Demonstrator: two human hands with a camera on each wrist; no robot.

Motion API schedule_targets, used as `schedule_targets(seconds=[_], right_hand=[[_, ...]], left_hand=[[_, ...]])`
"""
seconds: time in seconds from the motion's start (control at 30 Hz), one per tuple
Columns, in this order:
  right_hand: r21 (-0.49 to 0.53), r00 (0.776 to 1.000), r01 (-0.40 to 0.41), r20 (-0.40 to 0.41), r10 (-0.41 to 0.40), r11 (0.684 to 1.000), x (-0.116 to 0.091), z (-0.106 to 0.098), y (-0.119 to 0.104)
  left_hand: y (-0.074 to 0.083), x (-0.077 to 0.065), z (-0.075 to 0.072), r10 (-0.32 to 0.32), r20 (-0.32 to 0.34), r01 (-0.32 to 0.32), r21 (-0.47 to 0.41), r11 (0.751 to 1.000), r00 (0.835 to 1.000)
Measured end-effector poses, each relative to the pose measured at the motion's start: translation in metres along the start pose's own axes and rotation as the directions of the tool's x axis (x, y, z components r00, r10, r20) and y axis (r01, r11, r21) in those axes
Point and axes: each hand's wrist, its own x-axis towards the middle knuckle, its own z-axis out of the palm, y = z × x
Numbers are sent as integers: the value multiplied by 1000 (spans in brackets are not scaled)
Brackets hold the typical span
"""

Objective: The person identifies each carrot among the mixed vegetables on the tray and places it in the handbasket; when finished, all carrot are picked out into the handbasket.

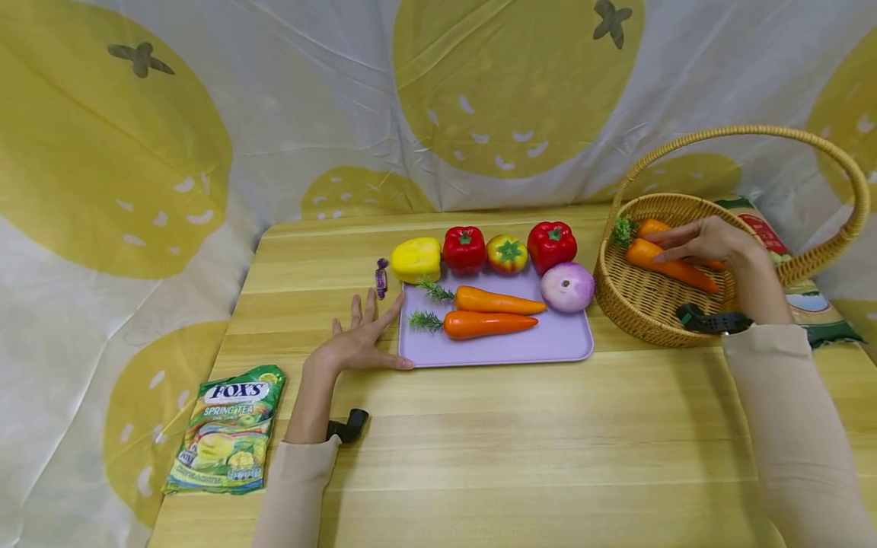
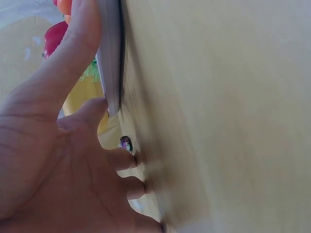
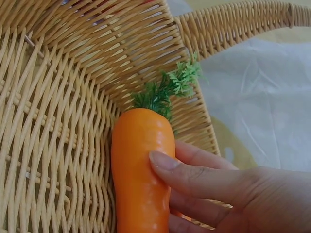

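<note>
My right hand (image 1: 715, 240) is inside the wicker basket (image 1: 633, 304) and grips an orange carrot (image 1: 692, 278) with a green top. In the right wrist view the thumb lies along this carrot (image 3: 141, 170), its leafy end near the basket wall. A second carrot (image 1: 653, 227) lies behind it, partly hidden by the hand. My left hand (image 1: 356, 344) is spread at the left edge of the lilac tray (image 1: 493, 352). Its thumb and index finger touch the tray's side, while other fingertips rest on the table. Two carrots (image 1: 500, 299) lie side by side on the tray.
Along the tray's back are a yellow pepper (image 1: 416, 259), two red peppers (image 1: 464, 250) and a red-yellow fruit (image 1: 507, 254); a purple onion (image 1: 567, 288) sits at its right. A wrapped candy (image 1: 381, 278) and a FOX'S bag (image 1: 229, 430) lie left. Another packet (image 1: 815, 304) is behind the basket.
</note>
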Motion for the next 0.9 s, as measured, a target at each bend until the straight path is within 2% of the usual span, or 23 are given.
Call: schedule_targets(seconds=[0.27, 0.4, 0.53, 0.7, 0.9], right_hand=[[28, 1000, 10, 22, -11, 1000, -1, 0, 0], [-63, 999, 31, 13, -31, 998, -7, -3, -3], [-169, 1000, 18, -10, -20, 985, -19, -12, -11], [-181, 999, 15, -32, -21, 983, -36, -15, -24], [-196, 991, 106, -55, -119, 975, -61, -1, -41]], left_hand=[[2, -1, -1, 1, 4, -1, 2, 1000, 1000], [1, -2, -1, -3, 7, 3, 0, 1000, 1000], [2, -2, -1, -2, 7, 2, -3, 1000, 1000], [1, -1, 0, -2, 7, 2, -5, 1000, 1000], [1, 0, 0, -1, 6, 1, 2, 1000, 1000]])
